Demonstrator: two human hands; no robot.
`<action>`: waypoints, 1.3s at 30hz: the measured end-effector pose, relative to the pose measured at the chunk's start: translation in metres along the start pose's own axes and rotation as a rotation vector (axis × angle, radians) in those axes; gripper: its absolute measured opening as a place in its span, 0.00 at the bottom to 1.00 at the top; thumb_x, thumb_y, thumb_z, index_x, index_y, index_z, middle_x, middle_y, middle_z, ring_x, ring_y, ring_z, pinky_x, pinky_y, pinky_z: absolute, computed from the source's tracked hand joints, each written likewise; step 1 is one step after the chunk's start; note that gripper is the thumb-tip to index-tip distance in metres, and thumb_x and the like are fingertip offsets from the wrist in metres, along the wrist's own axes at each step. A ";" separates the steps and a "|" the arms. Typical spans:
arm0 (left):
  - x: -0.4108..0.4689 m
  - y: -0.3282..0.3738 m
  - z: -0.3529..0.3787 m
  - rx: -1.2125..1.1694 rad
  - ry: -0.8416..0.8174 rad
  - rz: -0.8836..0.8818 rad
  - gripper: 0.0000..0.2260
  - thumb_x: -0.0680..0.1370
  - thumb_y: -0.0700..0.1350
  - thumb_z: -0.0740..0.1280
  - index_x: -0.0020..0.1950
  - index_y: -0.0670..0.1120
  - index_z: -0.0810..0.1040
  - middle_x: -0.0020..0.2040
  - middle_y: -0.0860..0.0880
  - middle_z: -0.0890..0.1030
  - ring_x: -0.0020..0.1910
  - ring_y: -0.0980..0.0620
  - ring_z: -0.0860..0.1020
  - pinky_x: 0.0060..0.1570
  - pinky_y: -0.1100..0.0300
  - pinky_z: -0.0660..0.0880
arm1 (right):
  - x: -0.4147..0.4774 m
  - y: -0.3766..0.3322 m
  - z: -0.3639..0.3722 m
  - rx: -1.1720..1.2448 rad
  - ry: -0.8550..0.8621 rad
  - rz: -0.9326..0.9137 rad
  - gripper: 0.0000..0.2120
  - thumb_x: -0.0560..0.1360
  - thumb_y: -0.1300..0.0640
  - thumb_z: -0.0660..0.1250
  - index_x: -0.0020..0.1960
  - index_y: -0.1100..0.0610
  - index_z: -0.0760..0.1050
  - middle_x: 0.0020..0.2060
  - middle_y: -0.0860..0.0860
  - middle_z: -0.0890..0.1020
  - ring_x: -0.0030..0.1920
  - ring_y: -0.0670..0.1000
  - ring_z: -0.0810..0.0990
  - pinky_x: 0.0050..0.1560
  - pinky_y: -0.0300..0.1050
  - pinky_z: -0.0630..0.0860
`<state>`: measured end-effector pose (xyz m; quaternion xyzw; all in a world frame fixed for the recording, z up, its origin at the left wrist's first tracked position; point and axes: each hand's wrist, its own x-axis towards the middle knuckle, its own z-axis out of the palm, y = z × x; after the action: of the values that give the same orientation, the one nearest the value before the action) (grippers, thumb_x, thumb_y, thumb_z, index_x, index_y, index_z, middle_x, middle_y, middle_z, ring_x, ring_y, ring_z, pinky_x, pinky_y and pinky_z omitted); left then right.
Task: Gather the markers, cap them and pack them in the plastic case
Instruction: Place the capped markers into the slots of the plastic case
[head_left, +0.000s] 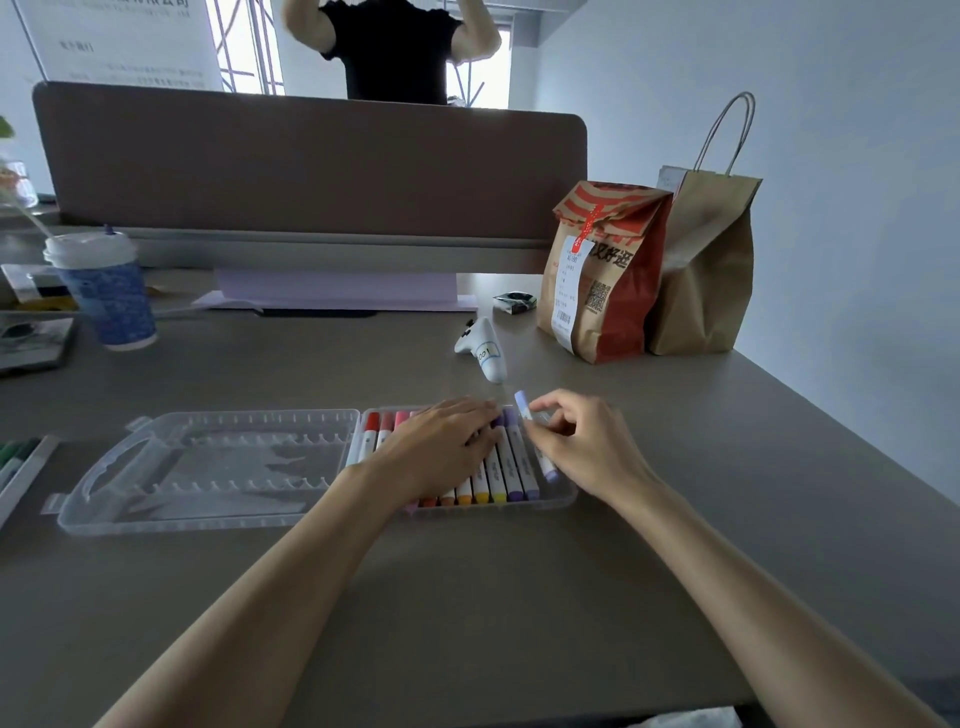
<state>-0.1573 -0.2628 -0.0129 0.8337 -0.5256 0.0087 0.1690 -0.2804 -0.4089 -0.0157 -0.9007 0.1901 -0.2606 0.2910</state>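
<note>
Two bare forearms reach in from the worktop's (467, 597) near edge. At its far left edge lie a few green markers (15, 457), and a lidded blue-patterned cup (104, 291) stands towards the back left. The plastic case (208, 522) lies open flat in the middle of the worktop, its clear lid half to the left and its tray half (563, 501) to the right. A row of capped markers (498, 470) fills the tray, red through orange and yellow to purple. The left hand (441, 447) rests flat on this row, fingers straight and relaxed. At the tray's right end the right hand (582, 447) pinches a lilac marker (522, 402) between thumb and curled fingers, its far end tilted up. Behind lies a white controller (483, 348). A printed paper bag (608, 275) and a plain paper bag (711, 270) stand touching at the right edge.
</note>
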 end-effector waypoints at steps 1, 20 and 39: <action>0.000 0.000 0.000 0.000 0.003 0.000 0.20 0.83 0.54 0.53 0.75 0.53 0.64 0.75 0.54 0.65 0.74 0.55 0.62 0.69 0.59 0.60 | 0.000 0.001 0.001 -0.023 0.000 -0.008 0.08 0.75 0.51 0.69 0.52 0.52 0.81 0.36 0.47 0.85 0.38 0.44 0.83 0.44 0.43 0.78; -0.015 -0.002 -0.001 0.007 -0.052 0.065 0.22 0.82 0.56 0.56 0.75 0.53 0.64 0.76 0.54 0.62 0.75 0.54 0.60 0.72 0.54 0.60 | -0.006 0.046 -0.043 -0.338 -0.102 -0.019 0.09 0.78 0.51 0.65 0.56 0.49 0.80 0.48 0.47 0.82 0.50 0.50 0.80 0.49 0.52 0.79; -0.234 -0.110 -0.083 0.010 0.426 -0.303 0.11 0.79 0.44 0.63 0.60 0.49 0.80 0.61 0.51 0.79 0.61 0.50 0.75 0.58 0.60 0.70 | -0.038 -0.186 0.123 -0.198 -0.157 -0.543 0.15 0.74 0.51 0.60 0.54 0.53 0.82 0.53 0.52 0.83 0.55 0.57 0.79 0.56 0.51 0.75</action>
<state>-0.1516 0.0086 -0.0099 0.8832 -0.3473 0.1612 0.2708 -0.2039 -0.1969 0.0005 -0.9600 -0.0562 -0.2386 0.1353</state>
